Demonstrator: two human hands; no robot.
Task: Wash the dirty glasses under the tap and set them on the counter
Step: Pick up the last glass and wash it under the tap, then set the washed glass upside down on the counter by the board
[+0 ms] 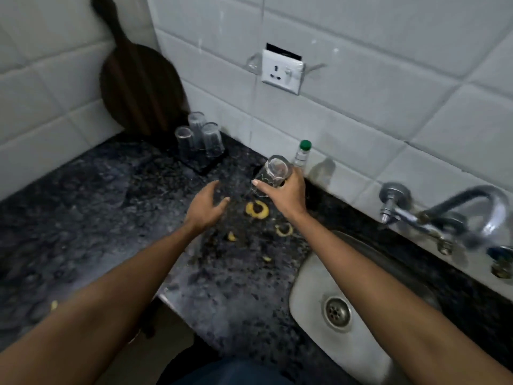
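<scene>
At the bottom of the frame, closest of all, two bare arms reach forward over the dark speckled desk (83, 207). At the lower right is the sink (311, 276), and it looks empty, with no glasses waiting in it and only the drain showing. The tap (477, 209) at the right edge has no water coming out that I can see. A little further up, in the middle, the left hand (205, 209) hovers over the desk with its fingers (222, 202) spread and loose, holding nothing. Just beside it, the right hand (288, 193) has its fingers curled round a clear glass (273, 173), held tipped over with its bottom pointing up, just above the desk. Small yellow bits (256, 209) lie on the desk under the hands. Further back, in the upper left part, three glasses (200, 137) stand upside down on a dark mat, close together, near a round wooden board (138, 87) leaning on the tiled wall. A small bottle with a green cap (302, 154) stands by the wall. I think most of the job is done: three glasses are already set down, and this one looks about to join them. I cannot see any more dirty glasses.
</scene>
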